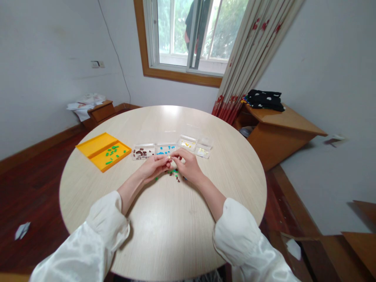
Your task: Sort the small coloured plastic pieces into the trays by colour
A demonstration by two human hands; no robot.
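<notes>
My left hand (155,166) and my right hand (188,164) meet over the middle of the round table (167,227). Their fingertips pinch a tiny pale yellow piece (169,158) between them. Just below the hands lie loose green pieces (174,171) and brown pieces (178,179). Behind them stands a clear tray with brown pieces (141,152) at the left and blue pieces (166,150) in the middle. Another clear box, right of these, holds yellow pieces (188,144).
An open orange case (94,145) with green pieces (112,150) stands at the table's left. Wooden cabinets flank the table; the right one (282,121) bears black cloth (266,100). Behind are a curtain (243,58) and a window, with a person partly visible outside.
</notes>
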